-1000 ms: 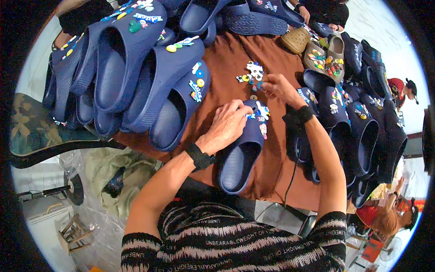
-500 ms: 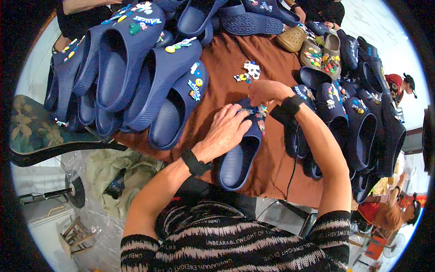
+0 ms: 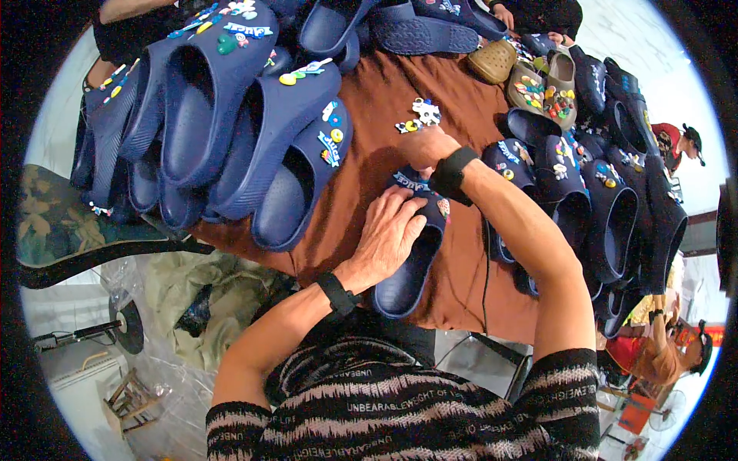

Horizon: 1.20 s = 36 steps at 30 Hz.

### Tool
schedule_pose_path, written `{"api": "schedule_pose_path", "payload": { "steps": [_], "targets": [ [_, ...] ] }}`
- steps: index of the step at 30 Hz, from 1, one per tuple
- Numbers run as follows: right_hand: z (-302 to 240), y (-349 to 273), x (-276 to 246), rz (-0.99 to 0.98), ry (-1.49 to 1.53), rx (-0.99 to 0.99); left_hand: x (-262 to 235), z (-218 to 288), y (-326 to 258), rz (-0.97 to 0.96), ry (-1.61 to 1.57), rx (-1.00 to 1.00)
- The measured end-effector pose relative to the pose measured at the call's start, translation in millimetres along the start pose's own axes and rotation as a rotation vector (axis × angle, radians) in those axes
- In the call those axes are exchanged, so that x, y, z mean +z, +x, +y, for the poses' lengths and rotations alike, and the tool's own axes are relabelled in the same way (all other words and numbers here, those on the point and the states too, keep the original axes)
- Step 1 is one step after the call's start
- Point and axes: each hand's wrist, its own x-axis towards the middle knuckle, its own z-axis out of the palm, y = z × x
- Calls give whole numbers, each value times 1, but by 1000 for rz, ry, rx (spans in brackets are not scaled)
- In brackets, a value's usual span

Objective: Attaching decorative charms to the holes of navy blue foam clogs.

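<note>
A navy blue slide sandal (image 3: 407, 280) lies on the brown cloth in front of me, its open heel toward my body. Colourful shoe charms sit on its strap. My left hand (image 3: 388, 230) is closed over the strap's left side, fingers on top and thumb by the foot opening. Beyond the toe, my right hand (image 3: 430, 150) is beside a small pile of loose charms (image 3: 424, 115) in white, yellow and blue. The back of that hand and its wrist hide its fingers, so whether it holds a charm does not show.
Stacked navy slides (image 3: 192, 115) with charms crowd the left. More dark slides (image 3: 611, 223) stand on the right, behind a black cord (image 3: 486, 276) on the brown cloth (image 3: 377, 115). Tan clogs (image 3: 561, 88) are at the far right. Other people's hands (image 3: 503, 17) show at the back.
My right hand has left the sandal's strap and moved forward to the loose charms. My left hand stays on the sandal, shifted slightly.
</note>
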Motion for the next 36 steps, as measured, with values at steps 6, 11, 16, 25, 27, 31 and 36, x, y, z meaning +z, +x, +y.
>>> {"api": "schedule_pose_path", "payload": {
  "steps": [6,11,16,25,27,31,36],
  "targets": [
    [56,-2,7,-396,540,51,1,-4,-5,18,37,53],
    [74,-17,34,-181,785,-17,-6,-7,-1,-14,11,91],
    [64,-14,46,-93,555,-37,-4,-8,0,-26,38,97],
    [59,-40,42,179,430,-198,-6,-9,2,-14,64,123],
    [64,-40,39,119,470,-151,-5,-11,3,-5,69,115],
    [66,-29,28,-84,339,-56,-4,-18,6,1,81,111],
    [55,-20,35,-49,186,65,-1,-19,6,4,62,94]
  ]
}}
